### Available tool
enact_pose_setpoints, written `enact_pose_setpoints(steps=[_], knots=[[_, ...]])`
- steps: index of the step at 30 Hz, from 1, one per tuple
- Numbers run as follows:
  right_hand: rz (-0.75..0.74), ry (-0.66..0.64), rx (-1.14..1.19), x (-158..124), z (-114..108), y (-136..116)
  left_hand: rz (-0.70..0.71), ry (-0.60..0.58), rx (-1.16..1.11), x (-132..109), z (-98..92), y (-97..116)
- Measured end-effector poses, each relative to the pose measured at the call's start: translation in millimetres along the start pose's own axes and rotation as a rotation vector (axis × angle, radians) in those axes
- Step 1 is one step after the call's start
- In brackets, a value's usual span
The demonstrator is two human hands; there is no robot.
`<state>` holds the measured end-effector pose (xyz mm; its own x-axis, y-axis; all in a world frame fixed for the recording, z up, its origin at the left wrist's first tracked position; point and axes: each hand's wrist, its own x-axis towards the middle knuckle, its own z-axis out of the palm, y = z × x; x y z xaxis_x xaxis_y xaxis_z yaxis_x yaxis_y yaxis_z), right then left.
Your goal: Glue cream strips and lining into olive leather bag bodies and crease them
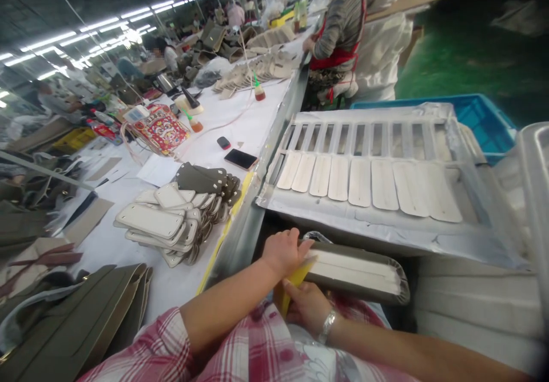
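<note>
My left hand (285, 251) is closed at the near left end of a dark olive bag-like piece (373, 293) with a white middle. Its fingers curl over, and what they grip is hidden. Just below, my right hand (311, 309), with a silver bracelet at the wrist, pinches a flat yellow piece (301, 273) between thumb and fingers. The yellow piece slants up toward the left hand and lies against the olive piece's end. The olive piece rests across my lap, under the edge of the rack.
Right of the worktable (206, 113), white panels (360, 182) lie in a row on a slotted rack (300, 205). On the table are stacked pale tags (150, 219), dark tags (201, 179), a phone (241, 159) and glue bottles (259, 91). A co-worker (343, 27) sits farther along.
</note>
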<state>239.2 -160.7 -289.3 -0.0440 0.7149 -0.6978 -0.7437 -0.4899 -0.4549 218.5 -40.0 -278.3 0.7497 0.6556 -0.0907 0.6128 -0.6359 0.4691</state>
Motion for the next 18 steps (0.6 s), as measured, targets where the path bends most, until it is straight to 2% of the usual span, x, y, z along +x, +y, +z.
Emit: enact_pose_setpoints(steps=[7, 11, 14, 18], knots=[[-0.047, 0.043, -0.006, 3, 4, -3, -0.131, -0.021, -0.091, 10, 4.5, 1], [-0.063, 0.071, -0.035, -16, 4, -1, -0.194, 0.107, -0.519, 4, 1.0, -7], [-0.138, 0.096, 0.005, -35, -6, 2, -0.245, 0.210, -0.726, -11, -8.4, -29], [-0.252, 0.186, 0.029, -50, -15, 1, -0.325, 0.353, -0.815, -54, -24.4, -53]])
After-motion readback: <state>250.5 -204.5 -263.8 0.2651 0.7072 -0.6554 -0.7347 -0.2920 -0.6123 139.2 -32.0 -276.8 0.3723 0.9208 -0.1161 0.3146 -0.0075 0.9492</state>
